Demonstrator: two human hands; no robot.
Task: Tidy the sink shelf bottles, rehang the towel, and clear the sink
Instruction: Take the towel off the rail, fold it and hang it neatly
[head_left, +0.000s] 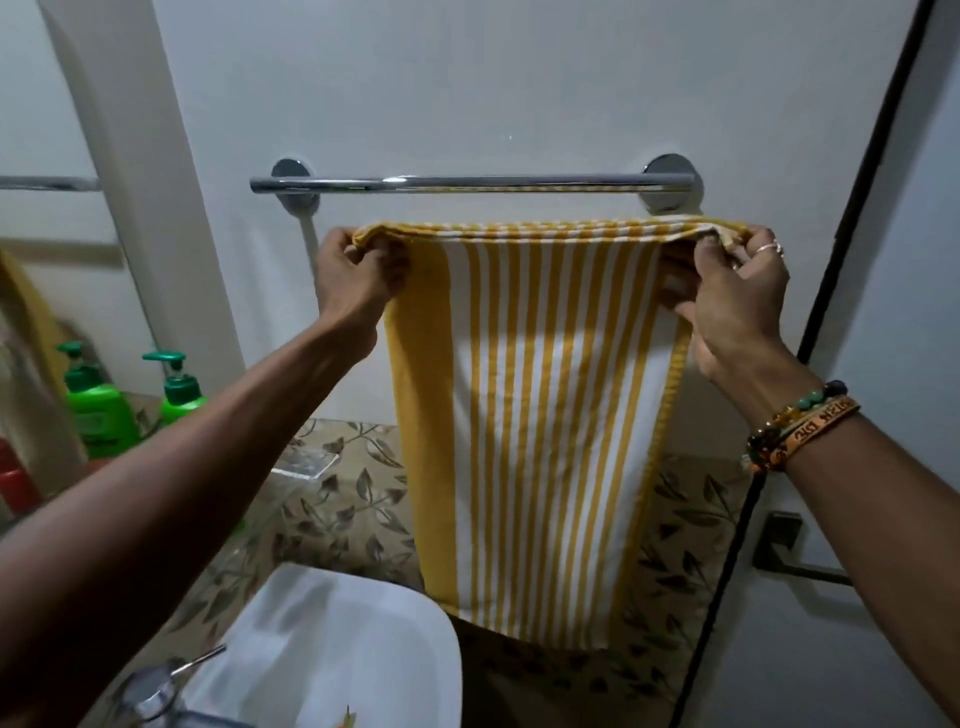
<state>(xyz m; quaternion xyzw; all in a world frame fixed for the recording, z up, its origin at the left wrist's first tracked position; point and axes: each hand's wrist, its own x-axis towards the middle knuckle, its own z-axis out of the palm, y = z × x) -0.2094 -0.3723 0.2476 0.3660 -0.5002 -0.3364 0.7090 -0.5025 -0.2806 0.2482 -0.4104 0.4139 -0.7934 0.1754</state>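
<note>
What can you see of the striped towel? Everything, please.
The towel is yellow-and-white striped, woven cloth by its look, with broad yellow bands at both sides. It looks doubled over at the top edge, which is stretched level between the left hand and right hand, each gripping a corner. It hangs flat just below the chrome towel bar, not over it.

The towel (524, 415) was white with yellow stripes. The rail (467, 182) was shiny chrome. Two pump bottles (179, 389) were bright green. The wall tiles (343, 499) bore brown leaves on beige. The sink (332, 639) was white.
</note>
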